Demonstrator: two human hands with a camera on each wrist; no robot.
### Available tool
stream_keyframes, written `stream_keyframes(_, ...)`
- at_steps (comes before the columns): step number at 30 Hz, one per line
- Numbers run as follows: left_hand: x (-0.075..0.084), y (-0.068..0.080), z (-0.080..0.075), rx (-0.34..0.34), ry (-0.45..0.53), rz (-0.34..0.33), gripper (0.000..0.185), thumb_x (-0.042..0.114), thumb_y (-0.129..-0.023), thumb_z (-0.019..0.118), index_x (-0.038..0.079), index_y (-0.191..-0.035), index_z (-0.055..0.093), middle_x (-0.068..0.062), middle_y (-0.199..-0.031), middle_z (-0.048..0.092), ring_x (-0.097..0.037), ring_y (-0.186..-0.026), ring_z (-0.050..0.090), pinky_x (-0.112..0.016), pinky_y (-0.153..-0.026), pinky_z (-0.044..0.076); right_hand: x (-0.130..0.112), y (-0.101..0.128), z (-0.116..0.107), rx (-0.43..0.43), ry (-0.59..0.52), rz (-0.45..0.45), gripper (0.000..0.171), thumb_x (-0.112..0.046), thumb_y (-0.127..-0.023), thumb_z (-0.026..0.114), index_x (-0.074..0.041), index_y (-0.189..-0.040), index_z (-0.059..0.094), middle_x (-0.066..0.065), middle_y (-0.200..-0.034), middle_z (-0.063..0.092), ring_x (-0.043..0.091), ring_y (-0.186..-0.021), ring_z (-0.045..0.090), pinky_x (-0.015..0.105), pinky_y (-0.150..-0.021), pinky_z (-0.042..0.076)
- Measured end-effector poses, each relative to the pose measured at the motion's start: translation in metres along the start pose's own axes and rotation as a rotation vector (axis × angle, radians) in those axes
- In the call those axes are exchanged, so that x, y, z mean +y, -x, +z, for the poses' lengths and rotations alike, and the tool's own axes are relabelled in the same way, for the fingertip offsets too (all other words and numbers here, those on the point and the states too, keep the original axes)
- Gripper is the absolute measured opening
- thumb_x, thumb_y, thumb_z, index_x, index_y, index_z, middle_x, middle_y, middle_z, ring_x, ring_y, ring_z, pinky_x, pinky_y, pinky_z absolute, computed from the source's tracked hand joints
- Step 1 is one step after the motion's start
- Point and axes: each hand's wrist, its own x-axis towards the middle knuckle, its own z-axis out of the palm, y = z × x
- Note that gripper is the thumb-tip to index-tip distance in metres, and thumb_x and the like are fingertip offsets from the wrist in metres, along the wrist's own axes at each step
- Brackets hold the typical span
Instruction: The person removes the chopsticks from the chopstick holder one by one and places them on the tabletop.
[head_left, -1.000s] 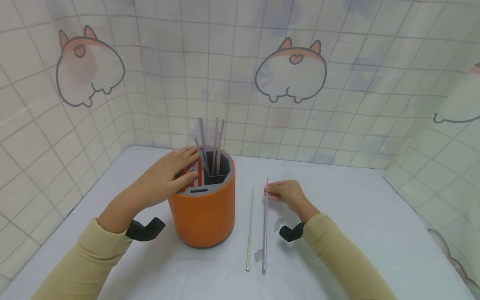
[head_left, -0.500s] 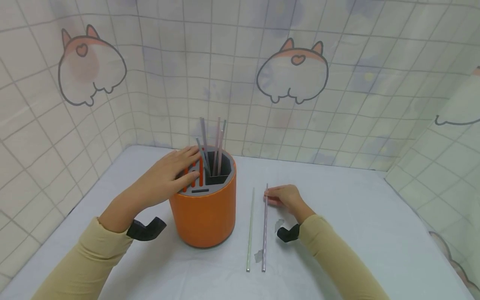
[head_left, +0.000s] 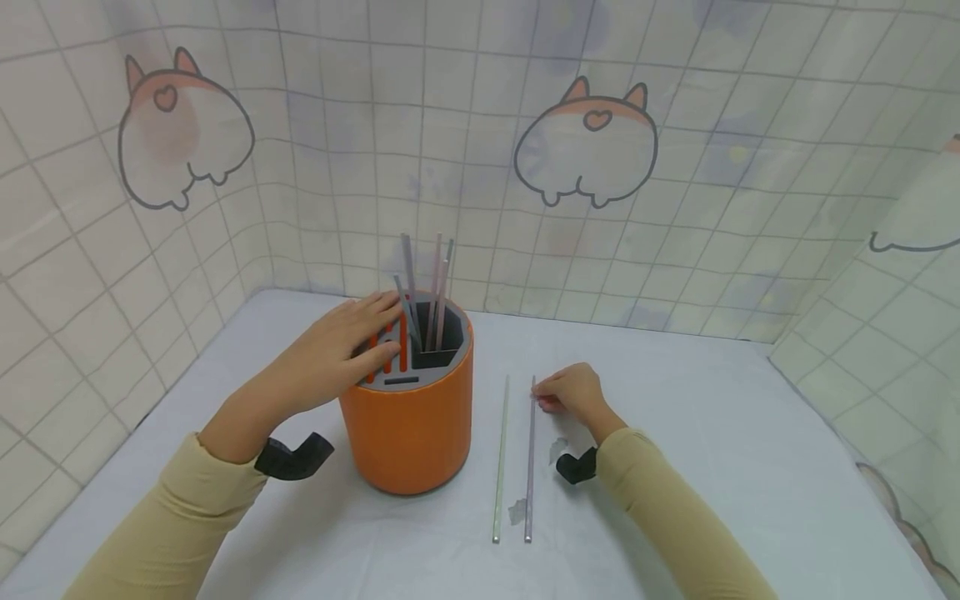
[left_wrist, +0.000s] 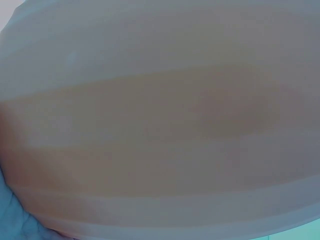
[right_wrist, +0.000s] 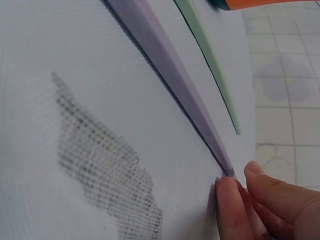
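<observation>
My left hand rests on the slotted grey top of a round orange utensil holder, its fingers stretched out. In the left wrist view the holder's blurred wall fills nearly everything. On the table to its right lie a pale green chopstick and a lilac chopstick, roughly parallel. My right hand is at the far end of the lilac one. Close up in the right wrist view, a fingertip touches that end of the lilac chopstick, while the thumb stands apart from it.
Several more chopsticks stand in the holder's open compartment. Grey patches mark the white tabletop. A grid-patterned curtain with cartoon animals hangs behind and at both sides.
The lilac chopstick's far end has come down and now lies level with the green one's. My right hand lowered with it and its thumb has parted. The left hand has stayed put.
</observation>
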Motion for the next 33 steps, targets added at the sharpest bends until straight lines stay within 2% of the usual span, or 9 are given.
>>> stream_keyframes(3,0.001,0.000,0.000,0.002,0.000,0.001,0.062,0.039,-0.105,0.045,0.006,-0.156,0.030,-0.010,-0.167,0.019,-0.033,-0.156,0.012,-0.053,-0.128,0.007,-0.007,0.003,-0.003,0.030,0.013,-0.024,0.026,-0.009,-0.084,0.078,0.008,-0.104,0.075,0.007,-0.076,0.075,0.003,-0.056,0.064,0.016,-0.058,0.058)
stream_keyframes(7,0.000,0.000,0.000,0.002,-0.002,0.001,0.062,0.039,-0.105,0.045,0.006,-0.156,0.030,-0.010,-0.167,0.019,-0.032,-0.156,0.012,-0.053,-0.128,0.007,-0.029,0.015,-0.007,0.024,-0.092,-0.083,0.029,-0.011,-0.086,0.077,0.006,-0.110,0.073,0.017,-0.100,0.077,0.006,-0.068,0.071,0.021,-0.070,0.062)
stream_keyframes(9,-0.001,0.000,0.000,0.003,-0.003,0.000,0.062,0.039,-0.105,0.044,0.006,-0.156,0.030,-0.010,-0.167,0.020,-0.032,-0.156,0.012,-0.053,-0.128,0.007,-0.043,0.022,-0.008,0.005,-0.133,-0.119,0.030,-0.012,-0.087,0.077,0.005,-0.112,0.073,0.019,-0.106,0.075,0.008,-0.073,0.074,0.023,-0.074,0.062)
stream_keyframes(15,0.000,0.000,0.000,0.008,0.002,0.005,0.062,0.038,-0.105,0.045,0.006,-0.156,0.031,-0.011,-0.167,0.020,-0.033,-0.156,0.013,-0.054,-0.128,0.007,-0.084,0.047,-0.015,-0.027,-0.171,-0.245,0.030,-0.017,-0.089,0.075,0.000,-0.115,0.073,0.017,-0.111,0.075,0.013,-0.089,0.076,0.024,-0.083,0.061)
stream_keyframes(21,0.001,0.000,-0.001,0.002,0.000,0.002,0.062,0.038,-0.105,0.044,0.006,-0.156,0.030,-0.010,-0.167,0.019,-0.033,-0.156,0.012,-0.054,-0.128,0.007,-0.113,0.064,-0.018,-0.048,-0.207,-0.333,0.035,-0.024,-0.090,0.075,-0.006,-0.120,0.072,0.013,-0.116,0.074,0.021,-0.107,0.073,0.030,-0.096,0.057)
stream_keyframes(25,0.002,0.000,-0.002,0.006,0.004,0.008,0.062,0.037,-0.105,0.045,0.006,-0.156,0.031,-0.010,-0.167,0.019,-0.032,-0.156,0.012,-0.053,-0.128,0.007,-0.133,0.068,-0.015,-0.056,-0.221,-0.396,0.036,-0.027,-0.089,0.076,-0.008,-0.120,0.073,0.010,-0.118,0.074,0.023,-0.110,0.072,0.033,-0.102,0.054)
stream_keyframes(33,0.004,0.000,-0.001,0.003,0.004,-0.007,0.061,0.037,-0.105,0.045,0.006,-0.156,0.032,-0.011,-0.166,0.021,-0.033,-0.156,0.013,-0.054,-0.128,0.007,-0.160,0.077,0.005,-0.083,-0.326,-0.526,0.035,-0.020,-0.087,0.078,-0.007,-0.120,0.073,0.010,-0.117,0.074,0.019,-0.107,0.072,0.031,-0.099,0.056)
